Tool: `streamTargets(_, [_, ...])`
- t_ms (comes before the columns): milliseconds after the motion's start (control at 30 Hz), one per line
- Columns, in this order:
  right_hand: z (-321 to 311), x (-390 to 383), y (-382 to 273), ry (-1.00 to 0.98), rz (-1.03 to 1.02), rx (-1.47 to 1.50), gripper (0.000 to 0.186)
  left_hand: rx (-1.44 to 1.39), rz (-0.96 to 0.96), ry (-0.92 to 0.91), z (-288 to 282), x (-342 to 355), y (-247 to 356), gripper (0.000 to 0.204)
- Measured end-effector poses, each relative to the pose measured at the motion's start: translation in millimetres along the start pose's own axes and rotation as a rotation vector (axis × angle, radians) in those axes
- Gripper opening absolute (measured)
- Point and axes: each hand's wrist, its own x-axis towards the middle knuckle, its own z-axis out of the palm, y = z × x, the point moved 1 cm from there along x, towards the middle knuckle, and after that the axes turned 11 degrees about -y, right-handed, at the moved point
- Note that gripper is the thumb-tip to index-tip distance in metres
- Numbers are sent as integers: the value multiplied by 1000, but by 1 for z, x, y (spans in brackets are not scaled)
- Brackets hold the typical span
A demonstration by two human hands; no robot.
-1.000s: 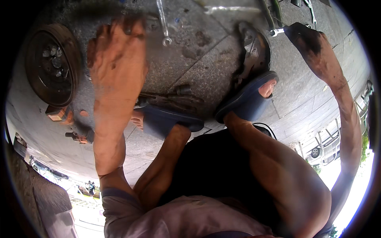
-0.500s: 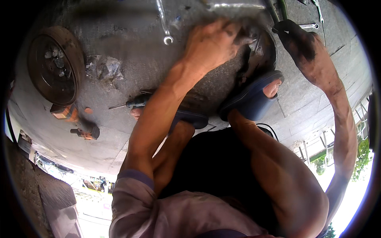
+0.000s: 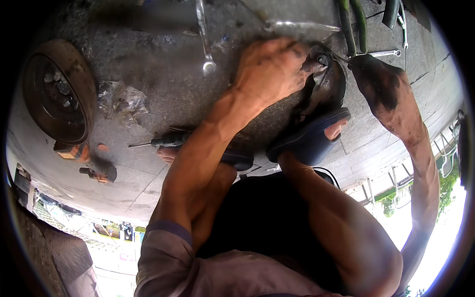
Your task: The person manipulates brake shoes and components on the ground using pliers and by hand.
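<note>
Steadiness counts: left hand (image 3: 269, 69) curls onto the dark metal part (image 3: 324, 86), greasy right hand (image 3: 378, 81) pinches a thin tool (image 3: 336, 55) that should stay square.

Rusty brake drum (image 3: 58, 91), screwdriver (image 3: 161, 143), spanner (image 3: 204, 37) on pavement (image 3: 148, 74).

Single fisheye view from my head, facing steeply down, close over my knees, arms and the paved floor (image 3: 148, 74), edges bending
</note>
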Motion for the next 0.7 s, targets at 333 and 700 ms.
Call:
streamTargets(333, [-2, -9, -2, 62, -309, -238, 22, 4, 146, 167, 2, 2, 0, 26])
streamTargets(700, [20, -1, 17, -6, -143, -179, 45, 76, 157, 238, 10, -6, -8, 31])
